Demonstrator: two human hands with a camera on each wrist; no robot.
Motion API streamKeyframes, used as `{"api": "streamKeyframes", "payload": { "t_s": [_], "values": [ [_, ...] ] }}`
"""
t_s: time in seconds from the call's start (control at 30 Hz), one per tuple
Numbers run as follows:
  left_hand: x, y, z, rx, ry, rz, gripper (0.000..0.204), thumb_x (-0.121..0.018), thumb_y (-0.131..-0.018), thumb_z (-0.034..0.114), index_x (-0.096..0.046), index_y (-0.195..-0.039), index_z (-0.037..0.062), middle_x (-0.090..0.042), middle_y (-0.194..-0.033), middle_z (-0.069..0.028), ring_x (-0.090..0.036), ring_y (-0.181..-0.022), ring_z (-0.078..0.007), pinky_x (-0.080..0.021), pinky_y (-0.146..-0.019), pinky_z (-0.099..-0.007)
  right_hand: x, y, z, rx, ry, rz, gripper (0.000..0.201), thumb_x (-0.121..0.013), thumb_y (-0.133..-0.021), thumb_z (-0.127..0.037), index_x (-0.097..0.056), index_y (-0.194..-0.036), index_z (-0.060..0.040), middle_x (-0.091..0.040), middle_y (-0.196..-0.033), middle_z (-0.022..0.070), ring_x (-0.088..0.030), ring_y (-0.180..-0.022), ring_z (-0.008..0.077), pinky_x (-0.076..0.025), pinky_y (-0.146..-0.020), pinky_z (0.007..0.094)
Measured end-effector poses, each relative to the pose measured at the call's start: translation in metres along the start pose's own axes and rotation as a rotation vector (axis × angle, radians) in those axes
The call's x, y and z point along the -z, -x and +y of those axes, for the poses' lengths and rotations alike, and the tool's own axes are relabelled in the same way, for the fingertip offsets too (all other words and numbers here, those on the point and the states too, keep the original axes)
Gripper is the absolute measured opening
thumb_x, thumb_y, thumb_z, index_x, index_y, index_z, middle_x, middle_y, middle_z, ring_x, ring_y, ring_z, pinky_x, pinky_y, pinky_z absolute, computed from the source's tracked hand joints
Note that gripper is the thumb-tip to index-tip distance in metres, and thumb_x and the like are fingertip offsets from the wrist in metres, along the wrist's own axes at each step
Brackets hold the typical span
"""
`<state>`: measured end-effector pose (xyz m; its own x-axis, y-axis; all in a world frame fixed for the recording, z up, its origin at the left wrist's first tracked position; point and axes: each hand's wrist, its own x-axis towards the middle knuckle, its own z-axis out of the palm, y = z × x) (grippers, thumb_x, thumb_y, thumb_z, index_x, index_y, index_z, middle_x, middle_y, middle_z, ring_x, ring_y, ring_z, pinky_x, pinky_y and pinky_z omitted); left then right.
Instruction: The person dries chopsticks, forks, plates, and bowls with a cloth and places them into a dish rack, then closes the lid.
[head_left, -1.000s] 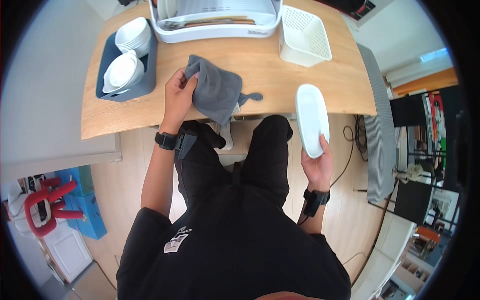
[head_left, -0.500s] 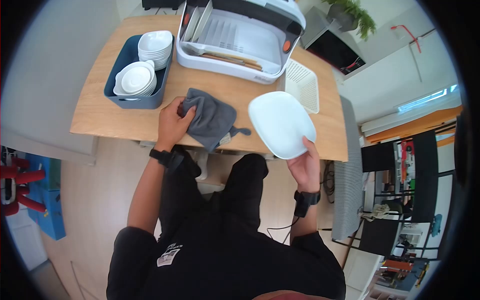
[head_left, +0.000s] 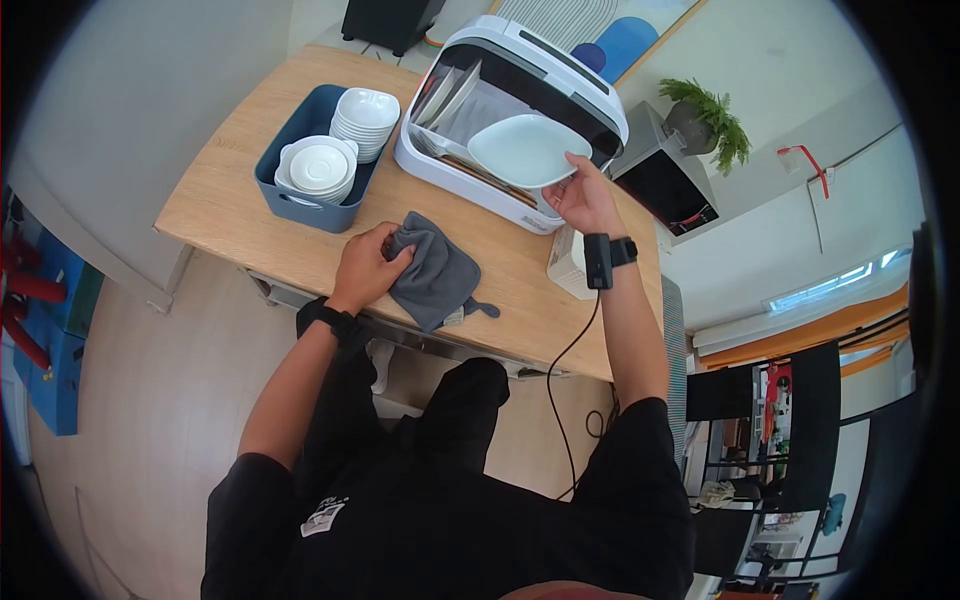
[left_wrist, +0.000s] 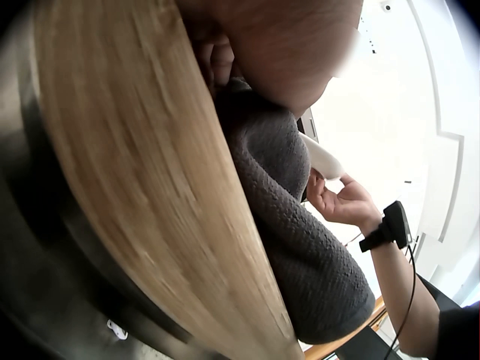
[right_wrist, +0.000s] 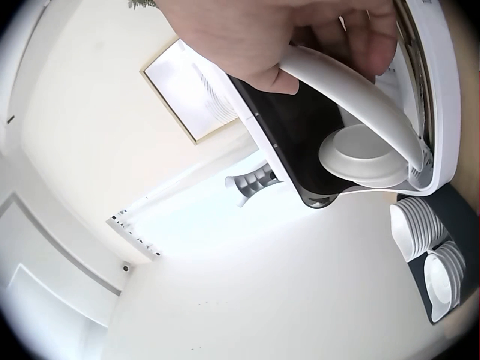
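Note:
The right hand [head_left: 588, 200] pinches the edge of a white plate [head_left: 530, 150], which it holds over the opening of the white dish rack [head_left: 470, 185]. In the right wrist view the thumb and fingers grip the rim of the plate [right_wrist: 360, 97], with other dishes [right_wrist: 364, 155] standing in the rack beyond it. The left hand [head_left: 368, 268] pinches a corner of the grey cloth [head_left: 436, 275] lying near the table's front edge. In the left wrist view the cloth [left_wrist: 300, 247] is bunched beneath that hand, whose fingertips are partly hidden.
A blue-grey bin [head_left: 340, 217] with stacked white bowls [head_left: 365, 115] stands at the table's left. Beside the rack's front right corner is a white perforated basket [head_left: 568, 265], partly covered by the right wrist. Chopsticks [head_left: 490, 178] lie along the rack's front, and a cable hangs from the right wrist.
The right hand has carried the plate from beyond the table's front edge forward, up to the rack. The left hand still holds the cloth, and the head view has shifted.

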<state>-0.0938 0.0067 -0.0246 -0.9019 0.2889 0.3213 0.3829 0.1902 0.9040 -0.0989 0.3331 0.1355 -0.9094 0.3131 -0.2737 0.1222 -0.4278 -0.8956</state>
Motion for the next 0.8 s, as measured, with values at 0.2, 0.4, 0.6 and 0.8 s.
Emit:
{"api": "streamKeyframes", "payload": {
  "t_s": [0.2, 0.4, 0.6, 0.8],
  "values": [
    [-0.002, -0.001, -0.003, 0.020, -0.008, -0.004, 0.032, -0.076, -0.082, 0.025, -0.070, -0.103, 0.0024, -0.069, -0.078, -0.0156, -0.067, -0.068, -0.0293, -0.052, -0.065, -0.0367, -0.013, -0.083, -0.011, -0.071, 0.218, 0.049, 0.039, -0.061, -0.099, -0.037, -0.050, -0.129, -0.0148, -0.060, -0.126, 0.0094, -0.055, -0.115, 0.0264, -0.040, -0.105, 0.0479],
    [0.002, -0.002, 0.005, 0.017, -0.014, -0.017, 0.030, -0.076, -0.083, 0.023, -0.069, -0.104, 0.0027, -0.070, -0.078, -0.0142, -0.066, -0.066, -0.0255, -0.052, -0.064, -0.0342, -0.025, -0.135, -0.021, -0.054, 0.416, 0.133, 0.039, -0.055, -0.100, -0.054, -0.062, -0.111, -0.0170, -0.064, -0.095, 0.0027, -0.059, -0.088, 0.0193, -0.049, -0.086, 0.0397],
    [-0.002, -0.003, 0.002, 0.032, -0.007, -0.012, 0.031, -0.076, -0.083, 0.024, -0.069, -0.104, 0.0026, -0.070, -0.078, -0.0137, -0.066, -0.066, -0.0250, -0.052, -0.065, -0.0342, -0.030, -0.168, -0.024, -0.023, 0.675, 0.062, 0.057, -0.053, -0.100, -0.054, -0.054, -0.136, -0.0101, -0.063, -0.129, 0.0098, -0.065, -0.107, 0.0274, -0.053, -0.084, 0.0410],
    [0.000, -0.004, 0.006, 0.058, 0.010, -0.008, 0.032, -0.076, -0.081, 0.026, -0.070, -0.102, 0.0032, -0.069, -0.078, -0.0131, -0.066, -0.067, -0.0266, -0.053, -0.065, -0.0355, -0.042, -0.204, -0.019, -0.045, 0.722, 0.033, 0.043, -0.058, -0.098, -0.053, -0.058, -0.120, -0.0159, -0.064, -0.106, 0.0009, -0.060, -0.097, 0.0172, -0.049, -0.085, 0.0399]
  ]
}}
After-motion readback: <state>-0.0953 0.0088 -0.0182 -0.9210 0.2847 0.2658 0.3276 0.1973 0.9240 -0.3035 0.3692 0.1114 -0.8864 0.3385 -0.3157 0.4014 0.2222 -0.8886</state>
